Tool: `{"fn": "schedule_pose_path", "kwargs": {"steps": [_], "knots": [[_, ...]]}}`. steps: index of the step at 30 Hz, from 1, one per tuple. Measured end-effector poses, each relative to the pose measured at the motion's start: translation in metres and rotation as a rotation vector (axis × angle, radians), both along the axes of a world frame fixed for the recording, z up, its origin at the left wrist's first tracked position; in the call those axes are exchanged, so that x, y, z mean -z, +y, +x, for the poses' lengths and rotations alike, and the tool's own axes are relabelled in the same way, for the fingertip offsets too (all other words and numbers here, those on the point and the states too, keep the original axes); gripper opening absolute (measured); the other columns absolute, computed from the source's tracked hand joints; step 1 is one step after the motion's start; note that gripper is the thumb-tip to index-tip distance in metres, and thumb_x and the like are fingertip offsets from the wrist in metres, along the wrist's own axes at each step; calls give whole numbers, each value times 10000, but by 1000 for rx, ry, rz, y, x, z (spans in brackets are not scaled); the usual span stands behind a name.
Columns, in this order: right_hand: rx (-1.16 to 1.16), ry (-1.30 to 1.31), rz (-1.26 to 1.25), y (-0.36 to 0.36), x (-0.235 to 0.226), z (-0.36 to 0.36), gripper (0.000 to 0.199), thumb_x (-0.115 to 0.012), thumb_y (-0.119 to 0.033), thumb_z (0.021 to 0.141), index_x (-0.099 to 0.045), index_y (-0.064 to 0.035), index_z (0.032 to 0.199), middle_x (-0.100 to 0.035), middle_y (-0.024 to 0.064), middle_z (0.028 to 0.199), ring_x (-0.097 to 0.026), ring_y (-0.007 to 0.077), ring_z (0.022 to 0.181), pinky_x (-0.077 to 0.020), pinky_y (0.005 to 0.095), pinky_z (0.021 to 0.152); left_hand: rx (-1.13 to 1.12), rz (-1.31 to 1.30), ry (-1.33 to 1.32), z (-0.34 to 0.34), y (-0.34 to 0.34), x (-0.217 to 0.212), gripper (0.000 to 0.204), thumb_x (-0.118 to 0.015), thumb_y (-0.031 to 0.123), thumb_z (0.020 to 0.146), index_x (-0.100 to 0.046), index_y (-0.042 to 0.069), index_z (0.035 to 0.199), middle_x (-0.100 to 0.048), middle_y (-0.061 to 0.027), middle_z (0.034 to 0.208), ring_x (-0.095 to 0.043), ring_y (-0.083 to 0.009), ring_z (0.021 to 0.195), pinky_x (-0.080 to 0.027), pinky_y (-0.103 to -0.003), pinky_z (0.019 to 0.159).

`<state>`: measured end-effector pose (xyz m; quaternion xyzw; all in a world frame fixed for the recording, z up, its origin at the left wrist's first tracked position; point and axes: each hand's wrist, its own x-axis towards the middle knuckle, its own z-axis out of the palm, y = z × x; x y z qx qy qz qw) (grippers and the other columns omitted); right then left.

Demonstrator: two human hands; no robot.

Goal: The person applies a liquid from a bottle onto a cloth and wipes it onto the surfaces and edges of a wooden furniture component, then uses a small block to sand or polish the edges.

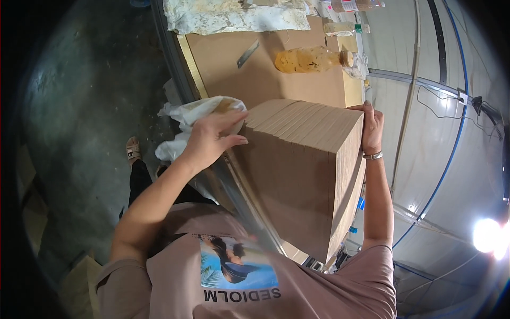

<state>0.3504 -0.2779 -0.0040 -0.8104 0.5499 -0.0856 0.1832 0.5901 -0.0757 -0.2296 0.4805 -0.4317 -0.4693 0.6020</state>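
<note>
A tall stack of brown cardboard sheets (287, 186) stands on the table in front of me, its layered edges showing on the top and right. My left hand (215, 135) is at the stack's upper left corner, fingers and thumb stretched apart. Its fingertips are close to the sheet edges; whether they touch is hard to make out. With a metal-banded watch on the wrist, my right hand (372, 127) grips the far right corner of the stack, some fingers hidden behind it.
Beyond the stack, a bottle of amber liquid (311, 59) and a flat metal blade (248, 53) lie on a brown board (223, 69). Crumpled white plastic (183, 114) hangs at the table's left edge. Stained sheeting (234, 17) and more bottles (342, 28) are farther back.
</note>
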Motion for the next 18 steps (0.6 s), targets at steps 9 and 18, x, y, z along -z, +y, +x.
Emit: {"fn": "schedule_pose_path", "kwargs": {"steps": [9,18], "knots": [[63,-35,43,0,-2,-4,562,-409,-377,1002,-720,65,847,-693,113,717,-604,151,646,-484,268,674,189,-115,91,-12,-33,-3,466,-788,172,708,-680,29,1138,-626,-86,1101,-567,-200,1015,-452,-288,864],[62,-37,57,1,-2,4,529,-415,-337,1003,-718,68,849,-694,108,723,-611,142,654,-488,264,669,116,-156,196,-15,-36,8,393,-784,96,693,-701,-11,1062,-646,-60,966,-585,-170,888,-462,-267,772]]}}
